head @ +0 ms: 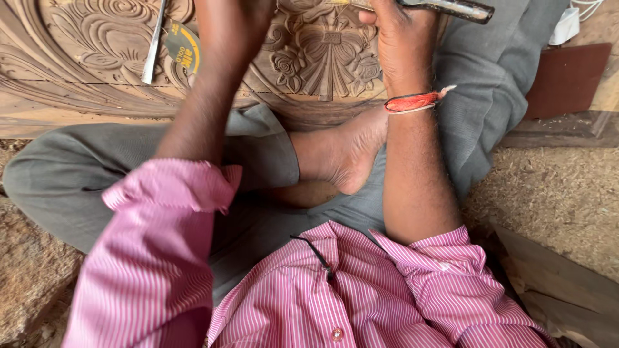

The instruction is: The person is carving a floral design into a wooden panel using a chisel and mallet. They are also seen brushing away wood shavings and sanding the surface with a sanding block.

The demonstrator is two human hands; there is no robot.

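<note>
A carved wooden panel (322, 58) with flower and leaf relief lies in front of my crossed legs. My right hand (401, 45), with a red thread band on the wrist, is closed around a dark-handled tool (454, 8) that sticks out to the right at the top edge, above the panel's central flower. My left hand (233, 22) reaches over the panel further left. Its fingers are cut off by the top edge, so what it holds is hidden.
A metal chisel (153, 45) and a round yellow-and-black object (184, 48) lie on the panel at the left. A dark red-brown board (564, 80) sits at the right. Sawdust (554, 200) covers the floor around me, and my bare foot (351, 154) rests against the panel's near edge.
</note>
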